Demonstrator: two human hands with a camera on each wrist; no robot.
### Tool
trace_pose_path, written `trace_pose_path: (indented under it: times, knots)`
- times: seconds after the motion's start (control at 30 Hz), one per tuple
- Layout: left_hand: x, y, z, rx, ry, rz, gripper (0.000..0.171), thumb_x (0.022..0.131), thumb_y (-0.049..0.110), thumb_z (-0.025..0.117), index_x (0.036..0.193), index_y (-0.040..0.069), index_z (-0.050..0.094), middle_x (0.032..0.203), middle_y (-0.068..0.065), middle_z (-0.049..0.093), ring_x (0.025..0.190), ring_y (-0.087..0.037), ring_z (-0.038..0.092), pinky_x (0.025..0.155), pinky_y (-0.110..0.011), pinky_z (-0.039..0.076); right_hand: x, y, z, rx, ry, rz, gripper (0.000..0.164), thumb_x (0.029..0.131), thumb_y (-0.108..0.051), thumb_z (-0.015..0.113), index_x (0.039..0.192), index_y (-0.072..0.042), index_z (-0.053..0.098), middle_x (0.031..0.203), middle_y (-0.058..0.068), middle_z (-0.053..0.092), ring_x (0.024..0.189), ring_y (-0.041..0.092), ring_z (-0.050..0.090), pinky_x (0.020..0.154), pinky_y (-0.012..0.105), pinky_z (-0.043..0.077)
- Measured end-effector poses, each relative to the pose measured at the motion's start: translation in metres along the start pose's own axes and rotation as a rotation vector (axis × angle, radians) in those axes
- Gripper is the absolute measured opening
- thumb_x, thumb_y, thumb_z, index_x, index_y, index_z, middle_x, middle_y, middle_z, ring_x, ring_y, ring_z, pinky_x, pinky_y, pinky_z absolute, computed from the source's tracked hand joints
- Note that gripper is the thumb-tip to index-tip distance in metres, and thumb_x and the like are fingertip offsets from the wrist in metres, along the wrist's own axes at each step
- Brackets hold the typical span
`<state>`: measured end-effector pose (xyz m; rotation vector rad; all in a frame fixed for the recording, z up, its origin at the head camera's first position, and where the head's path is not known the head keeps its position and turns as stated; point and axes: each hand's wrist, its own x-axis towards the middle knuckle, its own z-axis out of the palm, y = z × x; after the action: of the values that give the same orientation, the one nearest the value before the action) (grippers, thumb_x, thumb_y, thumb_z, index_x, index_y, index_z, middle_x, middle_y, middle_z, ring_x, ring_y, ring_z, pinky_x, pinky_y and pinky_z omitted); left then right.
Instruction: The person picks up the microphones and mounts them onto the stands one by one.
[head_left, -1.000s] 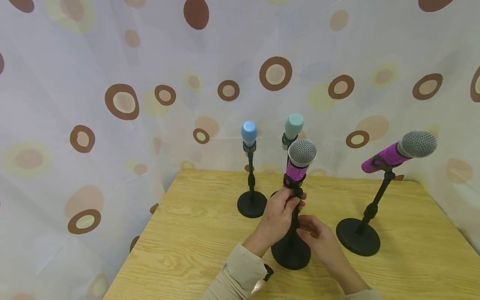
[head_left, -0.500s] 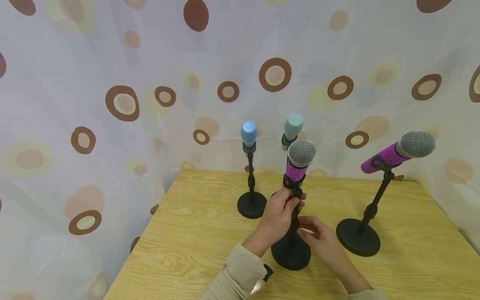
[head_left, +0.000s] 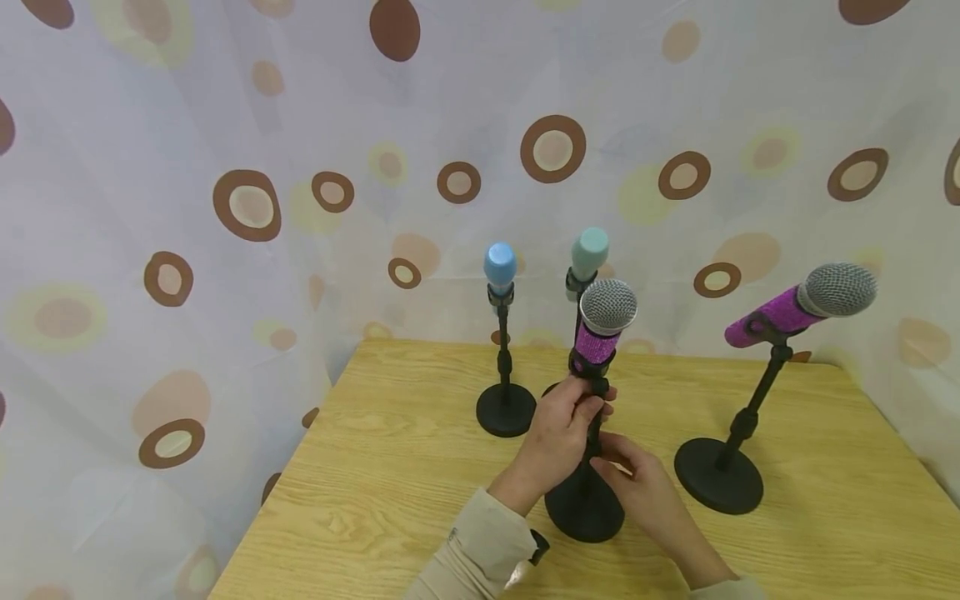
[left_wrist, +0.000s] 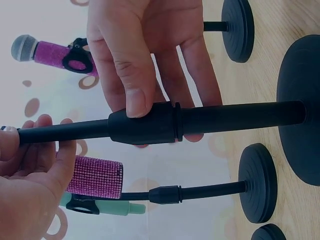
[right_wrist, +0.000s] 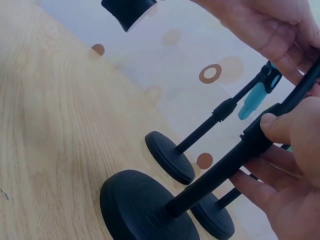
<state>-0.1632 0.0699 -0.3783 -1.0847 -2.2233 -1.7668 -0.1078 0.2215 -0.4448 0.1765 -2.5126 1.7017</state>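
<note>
A purple glittery microphone [head_left: 596, 346] with a silver mesh head sits tilted in the clip of a black desk stand [head_left: 583, 512], whose round base rests on the table. My left hand [head_left: 551, 437] grips the thin upper pole just below the clip. Lower down, my right hand [head_left: 641, 483] pinches the stand's adjusting collar [left_wrist: 145, 125], thumb on the near side and fingers behind the pole. In the left wrist view, the thumb of the right hand [left_wrist: 145, 35] presses on that collar. The left hand partly hides the upper pole in the head view.
Behind stand a blue microphone [head_left: 499, 268] and a mint green microphone [head_left: 590, 252], each on a black stand. Another purple microphone [head_left: 795, 308] on its stand is to the right. The wooden table [head_left: 390, 450] meets a patterned curtain [head_left: 390, 100] at the back.
Both hands keep their places on the stand, with at most a slight shift of the right fingers at the collar. The microphones and bases stay where they were.
</note>
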Motion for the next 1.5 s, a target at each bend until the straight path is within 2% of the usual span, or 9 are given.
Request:
trace_pose_path:
  times: [0.2,0.3,0.57,0.8,1.0,1.1,1.23,1.33,1.5]
  knots:
    - [-0.001,0.003,0.000,0.021,0.001,0.022,0.022,0.104,0.017,0.048,0.117,0.005,0.062,0.111,-0.010,0.069,0.094,-0.020,0.072,0.085,-0.018,0.055,0.003,0.000,0.004,-0.032,0.040,0.013,0.031,0.096,-0.018,0.065,0.125,-0.007,0.056,0.126,0.011,0.062,0.118,0.029,0.061,0.093,0.032,0.056]
    - [-0.001,0.002,0.000,0.028,-0.001,0.022,0.022,0.104,0.017,0.048,0.117,0.006,0.062,0.111,-0.010,0.069,0.094,-0.019,0.072,0.085,-0.017,0.055,0.003,0.000,0.005,-0.041,0.044,0.018,0.032,0.096,-0.017,0.066,0.124,-0.007,0.054,0.124,0.011,0.062,0.117,0.028,0.062,0.093,0.032,0.056]
    - [-0.001,0.001,0.000,0.022,0.002,0.016,0.022,0.103,0.016,0.049,0.117,0.004,0.062,0.111,-0.011,0.069,0.094,-0.021,0.072,0.084,-0.018,0.056,-0.001,-0.001,0.004,-0.032,0.001,-0.010,0.037,0.100,-0.016,0.059,0.135,-0.004,0.054,0.135,0.014,0.060,0.119,0.031,0.061,0.096,0.036,0.055]
    - [-0.002,-0.001,-0.001,0.037,-0.012,0.034,0.022,0.103,0.020,0.050,0.116,0.007,0.062,0.111,-0.009,0.069,0.093,-0.012,0.071,0.085,-0.017,0.055,0.001,0.004,0.006,-0.122,0.066,-0.055,0.028,0.096,-0.016,0.065,0.123,-0.009,0.062,0.120,0.008,0.068,0.108,0.024,0.068,0.089,0.035,0.058]
    - [-0.003,-0.002,0.001,0.060,-0.025,0.050,0.021,0.102,0.019,0.051,0.116,0.007,0.060,0.111,-0.007,0.069,0.094,-0.004,0.068,0.087,-0.016,0.054,0.003,0.005,0.012,-0.157,0.112,-0.095,0.026,0.091,-0.010,0.071,0.114,-0.005,0.060,0.111,0.011,0.070,0.102,0.028,0.071,0.084,0.035,0.060]
    - [-0.003,-0.002,0.001,0.068,-0.024,0.045,0.020,0.102,0.019,0.050,0.116,0.008,0.060,0.111,-0.006,0.069,0.094,-0.003,0.068,0.086,-0.016,0.054,0.003,0.004,0.012,-0.142,0.096,-0.090,0.028,0.092,-0.010,0.070,0.118,-0.004,0.058,0.114,0.011,0.069,0.104,0.028,0.070,0.085,0.034,0.059]
    - [-0.003,-0.001,0.000,0.067,-0.018,0.037,0.020,0.102,0.019,0.050,0.115,0.007,0.061,0.110,-0.007,0.070,0.093,-0.006,0.069,0.082,-0.015,0.055,0.000,0.006,0.007,-0.089,0.019,-0.098,0.034,0.098,-0.012,0.062,0.130,-0.003,0.055,0.125,0.015,0.065,0.110,0.027,0.067,0.089,0.035,0.058]
    - [-0.003,0.000,0.000,0.058,-0.019,0.029,0.020,0.102,0.019,0.051,0.115,0.007,0.061,0.110,-0.008,0.070,0.093,-0.009,0.070,0.082,-0.016,0.055,-0.003,0.009,0.004,-0.067,-0.024,-0.118,0.037,0.102,-0.014,0.056,0.135,-0.001,0.053,0.131,0.017,0.062,0.113,0.021,0.065,0.090,0.037,0.058]
    - [-0.003,0.000,-0.001,0.051,-0.026,0.020,0.021,0.102,0.020,0.052,0.115,0.008,0.062,0.109,-0.008,0.071,0.093,-0.009,0.069,0.078,-0.015,0.053,-0.003,0.013,0.002,-0.110,-0.001,-0.172,0.033,0.101,-0.016,0.058,0.132,-0.004,0.056,0.126,0.013,0.066,0.109,0.008,0.066,0.089,0.038,0.058]
